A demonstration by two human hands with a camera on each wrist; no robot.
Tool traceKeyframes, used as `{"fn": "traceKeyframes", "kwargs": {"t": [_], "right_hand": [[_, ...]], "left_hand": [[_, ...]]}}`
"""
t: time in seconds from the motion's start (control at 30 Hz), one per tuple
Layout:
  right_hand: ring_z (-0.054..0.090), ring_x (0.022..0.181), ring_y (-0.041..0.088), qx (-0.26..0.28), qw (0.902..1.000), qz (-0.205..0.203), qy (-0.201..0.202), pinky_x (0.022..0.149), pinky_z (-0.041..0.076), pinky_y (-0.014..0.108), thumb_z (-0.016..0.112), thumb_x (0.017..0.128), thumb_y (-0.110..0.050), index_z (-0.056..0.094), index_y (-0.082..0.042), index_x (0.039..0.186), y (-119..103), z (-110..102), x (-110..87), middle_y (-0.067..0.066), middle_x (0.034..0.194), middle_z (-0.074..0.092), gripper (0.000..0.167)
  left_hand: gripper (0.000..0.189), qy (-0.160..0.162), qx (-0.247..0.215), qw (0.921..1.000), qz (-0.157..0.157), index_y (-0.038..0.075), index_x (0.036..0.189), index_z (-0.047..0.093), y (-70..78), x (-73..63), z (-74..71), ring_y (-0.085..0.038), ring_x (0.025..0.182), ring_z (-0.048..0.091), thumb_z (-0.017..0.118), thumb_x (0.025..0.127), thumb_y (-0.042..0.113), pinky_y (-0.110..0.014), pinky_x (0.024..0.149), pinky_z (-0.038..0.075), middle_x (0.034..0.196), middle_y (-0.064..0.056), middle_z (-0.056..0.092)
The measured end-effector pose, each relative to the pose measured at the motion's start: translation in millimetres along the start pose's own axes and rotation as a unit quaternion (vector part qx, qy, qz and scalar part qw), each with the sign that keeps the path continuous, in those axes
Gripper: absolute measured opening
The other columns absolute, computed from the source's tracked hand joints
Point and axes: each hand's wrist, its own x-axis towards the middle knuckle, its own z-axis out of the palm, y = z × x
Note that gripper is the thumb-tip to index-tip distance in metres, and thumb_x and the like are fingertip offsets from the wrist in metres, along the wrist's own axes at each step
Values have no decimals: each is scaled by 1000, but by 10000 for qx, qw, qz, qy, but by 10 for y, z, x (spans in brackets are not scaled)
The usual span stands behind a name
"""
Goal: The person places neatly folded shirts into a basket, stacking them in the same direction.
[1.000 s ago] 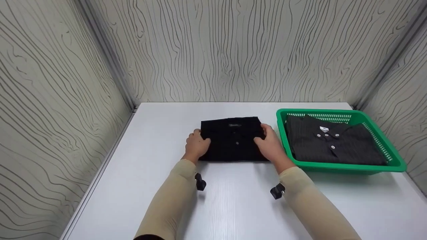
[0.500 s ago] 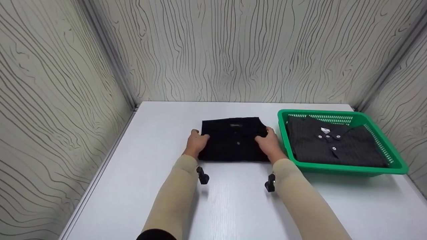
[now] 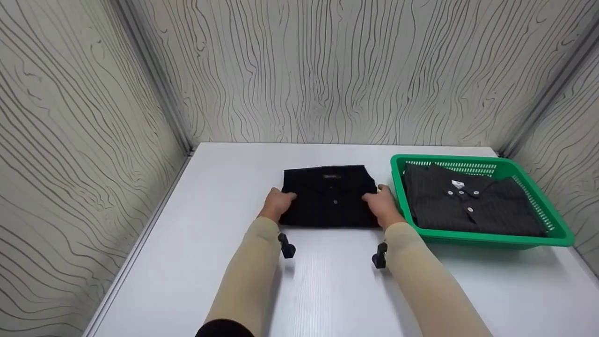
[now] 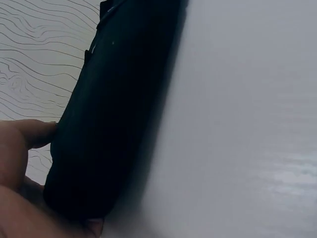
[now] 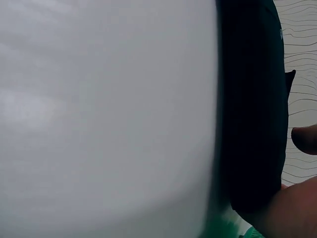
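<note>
A black folded shirt (image 3: 327, 206) lies flat in the middle of the white table, its collar side with a small label facing the far wall and a button showing on its front. My left hand (image 3: 278, 203) grips its left side, thumb on top; in the left wrist view a fingertip (image 4: 95, 226) shows beneath the fold. On the opposite side my right hand (image 3: 383, 205) holds the shirt's edge, its thumb (image 5: 304, 139) above the cloth and the other fingers mostly hidden by the shirt.
Close to my right hand stands a green plastic basket (image 3: 491, 238) with a dark striped folded shirt (image 3: 472, 206) inside. The white table (image 3: 323, 281) meets patterned panels (image 3: 318, 70) at the back and sides. Both forearms wear beige sleeves and small black wrist cameras.
Both hands have shifted slightly toward me along the shirt's sides, and fewer left fingers show at the edge. My right wrist has turned a little. The shirt stays in nearly the same place.
</note>
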Motion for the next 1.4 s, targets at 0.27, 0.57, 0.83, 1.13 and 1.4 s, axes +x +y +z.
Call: {"fn": "traceKeyframes", "kwargs": {"t": [0.27,0.57,0.83,1.13,1.4], "right_hand": [[15,150,38,98,9997,173,-118,120,19,50,52,101,-21,3,1,160,40,-11,-31,25,165,9,80],[12,151,39,-107,9985,333,-432,120,17,53,54,102,-41,0,2,160,58,-13,-62,25,165,8,90],[17,151,36,21,9987,-137,-486,121,18,50,42,109,-27,13,-2,161,79,42,-40,19,165,19,64],[24,149,34,-356,9951,-915,-86,120,21,49,35,110,-18,26,-4,159,30,72,-64,17,162,29,51],[29,147,33,-792,9892,-1220,172,119,24,49,35,110,-16,36,-6,153,-9,133,-81,17,157,37,44]], "left_hand": [[66,-137,267,9991,302,-10,154,27,-4,-31,-3,-37,144,33,54,100,17,-45,117,30,156,-25,35],[68,-327,336,9988,141,-7,155,27,-16,-8,-47,-37,146,30,50,100,24,-46,117,28,159,-23,32],[61,-143,533,9970,535,-9,152,35,-41,-38,-30,-37,144,34,47,107,30,-46,117,30,155,-24,38],[57,142,479,9940,971,-4,153,36,-42,-22,-32,-34,146,33,45,107,29,-45,118,28,156,-20,39],[55,397,679,9896,1204,-1,153,39,-9,-36,-84,-32,145,34,45,107,28,-43,118,28,156,-18,41]]}}
